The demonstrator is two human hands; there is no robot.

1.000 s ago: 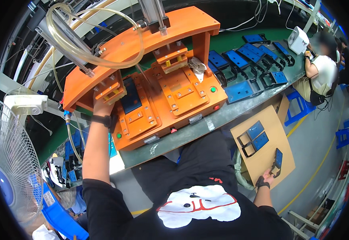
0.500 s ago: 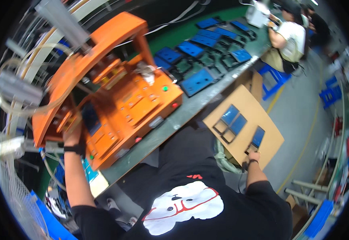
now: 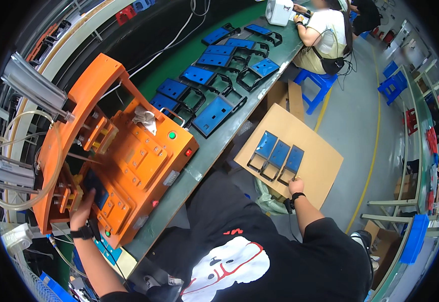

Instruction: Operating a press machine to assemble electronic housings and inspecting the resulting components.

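Note:
My right hand (image 3: 296, 186) pinches the black frame end of a blue panel (image 3: 294, 158), which lies on a cardboard sheet (image 3: 315, 173). Two similar panels, a middle one (image 3: 279, 153) and a left one (image 3: 266, 144), lie beside it in a row, black loops toward me. On the left, my left hand (image 3: 82, 211) reaches into an orange press (image 3: 129, 166), fingers stretched along the edge of a dark blue plate (image 3: 97, 190) on its bed. Part of that hand is hard to make out under the press head.
Several blue panels with black frames (image 3: 212, 115) lie on the green bench (image 3: 194, 168) beyond the press. Clear hoses (image 3: 53, 186) and metal cylinders (image 3: 33, 85) hang at the press's left. A person (image 3: 325, 35) sits on a blue stool (image 3: 315, 90) at the far end.
My right hand has brought its panel leftward, alongside the other two on the cardboard. My left hand stays at the plate in the press. The whole view has shifted.

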